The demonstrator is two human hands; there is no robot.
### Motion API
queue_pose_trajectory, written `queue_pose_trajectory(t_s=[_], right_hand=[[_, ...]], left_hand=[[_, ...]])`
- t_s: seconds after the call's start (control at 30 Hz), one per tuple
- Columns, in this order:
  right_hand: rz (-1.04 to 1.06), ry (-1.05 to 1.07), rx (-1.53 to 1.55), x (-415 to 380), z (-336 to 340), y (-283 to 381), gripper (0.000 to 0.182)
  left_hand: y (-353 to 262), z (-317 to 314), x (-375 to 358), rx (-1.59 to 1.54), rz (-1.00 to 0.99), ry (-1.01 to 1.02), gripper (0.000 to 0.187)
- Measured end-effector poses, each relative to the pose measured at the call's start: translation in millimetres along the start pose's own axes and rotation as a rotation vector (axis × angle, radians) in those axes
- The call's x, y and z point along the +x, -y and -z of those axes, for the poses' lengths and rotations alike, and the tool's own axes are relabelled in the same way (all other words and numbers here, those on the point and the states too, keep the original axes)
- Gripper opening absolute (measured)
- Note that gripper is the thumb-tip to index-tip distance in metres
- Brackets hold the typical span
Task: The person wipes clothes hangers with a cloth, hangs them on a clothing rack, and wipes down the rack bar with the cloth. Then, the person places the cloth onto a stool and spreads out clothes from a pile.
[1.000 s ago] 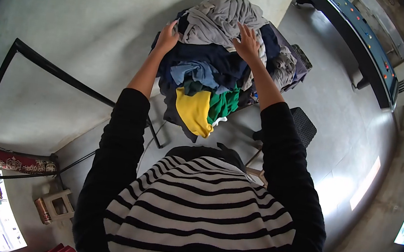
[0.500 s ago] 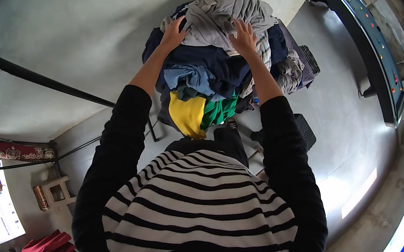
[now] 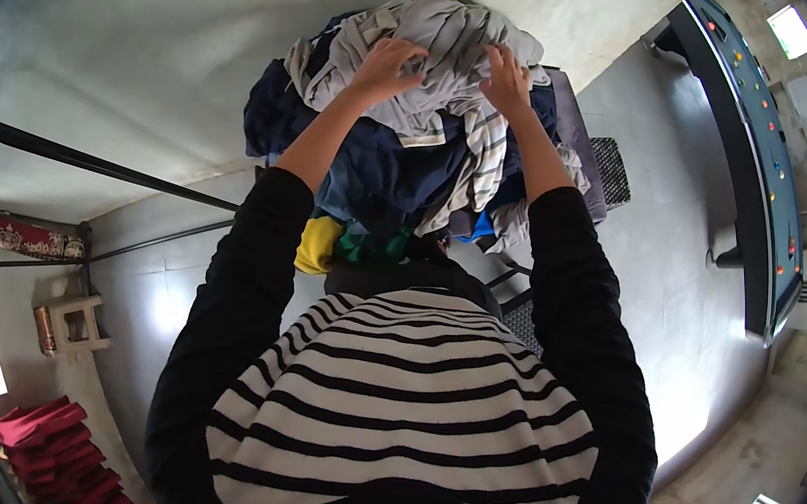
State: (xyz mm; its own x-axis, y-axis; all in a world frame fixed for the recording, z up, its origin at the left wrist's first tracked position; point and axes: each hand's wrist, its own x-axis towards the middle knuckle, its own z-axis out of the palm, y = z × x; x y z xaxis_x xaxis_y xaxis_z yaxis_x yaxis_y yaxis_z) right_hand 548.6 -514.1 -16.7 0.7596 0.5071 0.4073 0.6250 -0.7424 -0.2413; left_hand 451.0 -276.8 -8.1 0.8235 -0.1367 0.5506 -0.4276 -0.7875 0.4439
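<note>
A big heap of clothes rises against the wall, with a crumpled grey cloth on top. My left hand lies on the left part of the grey cloth, thumb and fingers apart. On its right part rests my right hand, its fingers spread and curved. Below the hands are dark navy clothes and a striped cloth hanging down. A yellow cloth and a green cloth show at the bottom of the heap, near my striped shirt.
A black metal rack with hangers stands at the left. A pool table with balls is at the upper right. Red cloths hang at the lower left, and a patterned stool stands right of the heap.
The view has shifted. Both hands are still on the grey cloth, with the left fingers more bent. The striped cloth shows more, while the yellow and green cloths show less.
</note>
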Motion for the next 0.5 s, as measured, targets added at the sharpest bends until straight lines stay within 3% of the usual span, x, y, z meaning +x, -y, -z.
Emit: queue_pose_trajectory(t_s=[0.1,0.2,0.3,0.37,0.5], right_hand=[[0.11,0.059,0.047,-3.3,4.0,-19.3,0.057],[0.229,0.037,0.132,-12.3,0.4,-37.6,0.058],[0.334,-0.011,0.147,-16.2,-10.7,-47.8,0.046],[0.311,-0.025,0.158,-12.4,-15.4,-51.5,0.031],[0.266,-0.035,0.247,-4.4,-14.5,-53.7,0.021]], left_hand=[[-5.8,-9.5,-15.3,0.175,0.032,0.047,0.058],[-7.8,-9.1,-26.5,0.215,-0.012,0.036,0.064],[1.6,-14.6,-30.7,0.208,0.009,0.027,0.055],[5.5,-16.5,-28.7,0.208,0.009,0.007,0.049],[8.3,-13.0,-24.5,0.122,0.074,-0.073,0.036]])
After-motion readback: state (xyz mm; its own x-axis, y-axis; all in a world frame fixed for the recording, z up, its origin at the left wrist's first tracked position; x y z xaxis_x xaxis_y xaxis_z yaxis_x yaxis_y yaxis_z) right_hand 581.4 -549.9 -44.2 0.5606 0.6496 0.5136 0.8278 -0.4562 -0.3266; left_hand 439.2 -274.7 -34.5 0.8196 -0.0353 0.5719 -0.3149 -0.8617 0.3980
